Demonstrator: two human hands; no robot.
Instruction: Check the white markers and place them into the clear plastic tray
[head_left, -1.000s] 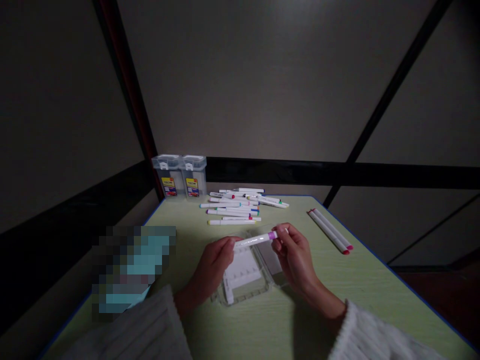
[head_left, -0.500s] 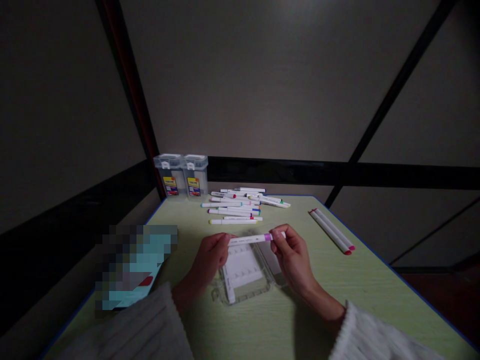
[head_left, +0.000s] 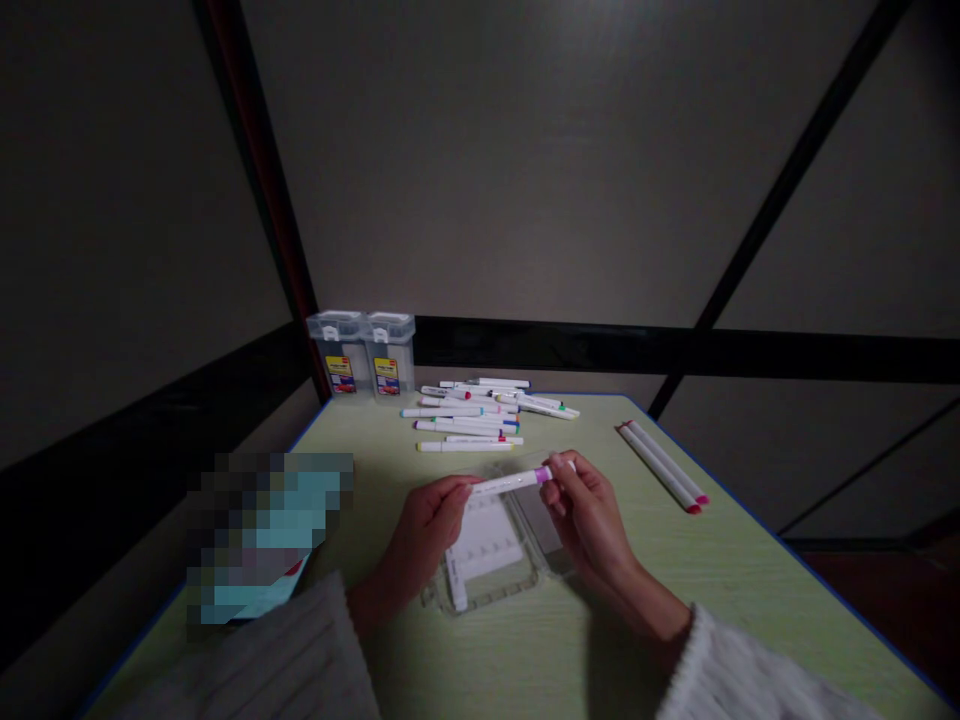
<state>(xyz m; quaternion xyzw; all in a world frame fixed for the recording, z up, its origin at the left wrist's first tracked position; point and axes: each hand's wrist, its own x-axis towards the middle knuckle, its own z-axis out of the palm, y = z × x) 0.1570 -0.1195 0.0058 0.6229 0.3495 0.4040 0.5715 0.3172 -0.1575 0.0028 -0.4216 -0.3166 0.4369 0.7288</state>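
Observation:
A white marker (head_left: 510, 483) with a purple band is held level between both hands, its right end a little higher. My left hand (head_left: 429, 525) pinches its left end. At the banded end, the thumb and fingers of my right hand (head_left: 589, 510) close round it. Beneath the marker lies a clear plastic case (head_left: 499, 592), opened out on the table, with a white insert inside. Another white marker (head_left: 456, 580) rests along the case's left side. My hands partly cover the case.
Several white markers (head_left: 469, 427) with coloured ends lie in a pile farther back. Two clear lidded boxes (head_left: 356, 355) stand at the back left. Two red-ended markers (head_left: 660, 465) lie on the right. A blurred-out flat device (head_left: 277, 545) is at the left of the green table (head_left: 750, 610).
The marker has shifted slightly right and tilts a little more, its banded end higher. Both hands keep their hold; my left hand has moved slightly right.

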